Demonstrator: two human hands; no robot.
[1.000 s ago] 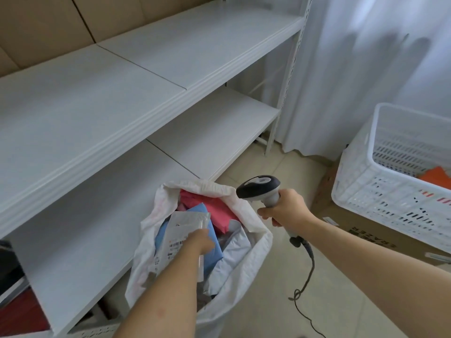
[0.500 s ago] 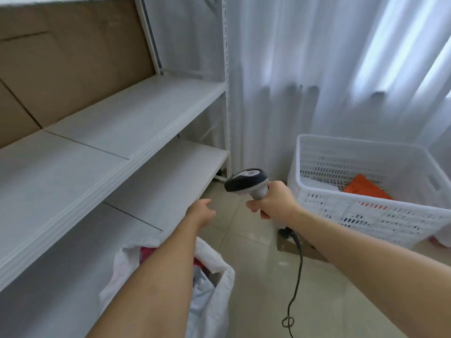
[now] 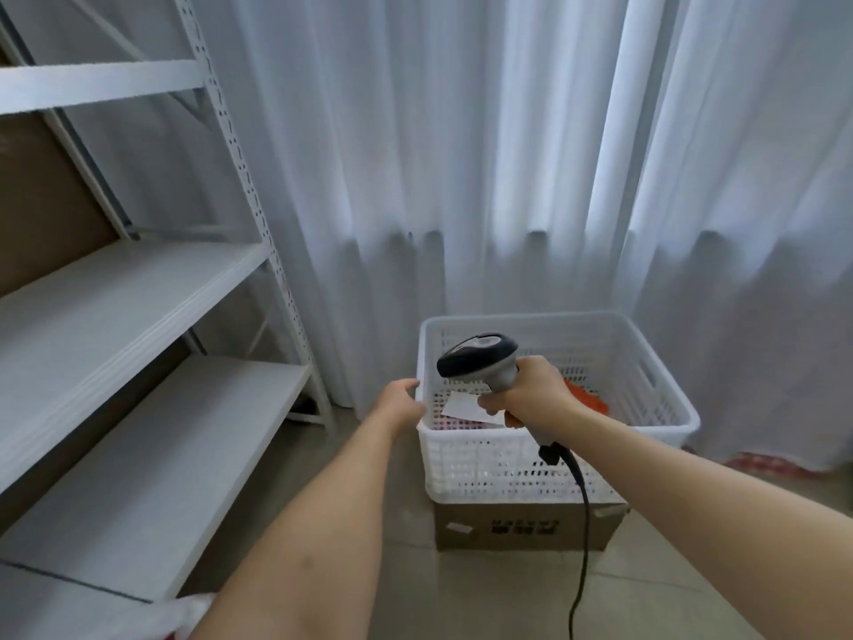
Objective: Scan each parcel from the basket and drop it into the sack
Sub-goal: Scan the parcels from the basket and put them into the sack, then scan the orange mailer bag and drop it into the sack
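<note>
A white plastic basket [image 3: 646, 344] stands on a cardboard box in front of the curtain. Inside it lie an orange parcel [image 3: 588, 395] and a parcel with a white label [image 3: 461, 405], both partly hidden by my right hand. My right hand [image 3: 531, 392] grips a grey and black barcode scanner [image 3: 480, 355] over the basket, its cable hanging down. My left hand [image 3: 399, 399] is empty, fingers loosely curled, touching or just beside the basket's left rim. Only a white corner of the sack [image 3: 184, 616] shows at the bottom left.
White metal shelving [image 3: 138, 316] fills the left side, its post close to the basket. A brown cardboard box [image 3: 521, 524] supports the basket. White curtains [image 3: 507, 177] hang behind. Tiled floor [image 3: 415, 570] lies between the shelving and the box.
My left hand let go of a labelled parcel in the sack and swung up to the basket's left rim. The view turned right from the sack. The scanner moved over the basket.
</note>
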